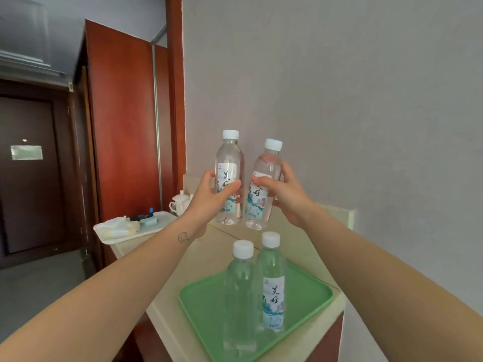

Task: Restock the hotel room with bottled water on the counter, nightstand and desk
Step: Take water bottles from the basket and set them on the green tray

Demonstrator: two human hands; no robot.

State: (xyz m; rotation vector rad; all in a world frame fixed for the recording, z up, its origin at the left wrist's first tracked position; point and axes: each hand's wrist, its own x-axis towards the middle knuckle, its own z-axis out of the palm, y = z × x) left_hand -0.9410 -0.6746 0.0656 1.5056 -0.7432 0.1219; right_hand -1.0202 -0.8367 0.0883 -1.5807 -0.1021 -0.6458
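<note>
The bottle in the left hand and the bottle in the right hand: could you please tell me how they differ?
The left-hand bottle is nearly upright in the left hand; the right-hand bottle tilts, cap leaning right, in the right hand. The left-hand bottle's cap is higher than the right-hand bottle's. Both are clear, white-capped and share one label design.

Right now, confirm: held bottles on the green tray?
No, left hand holds left bottle, right hand holds right bottle, off the green tray.

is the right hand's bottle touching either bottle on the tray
Apart. Head view: the right hand holds its bottle raised, with counter showing between its base and the tray bottles' caps.
</note>
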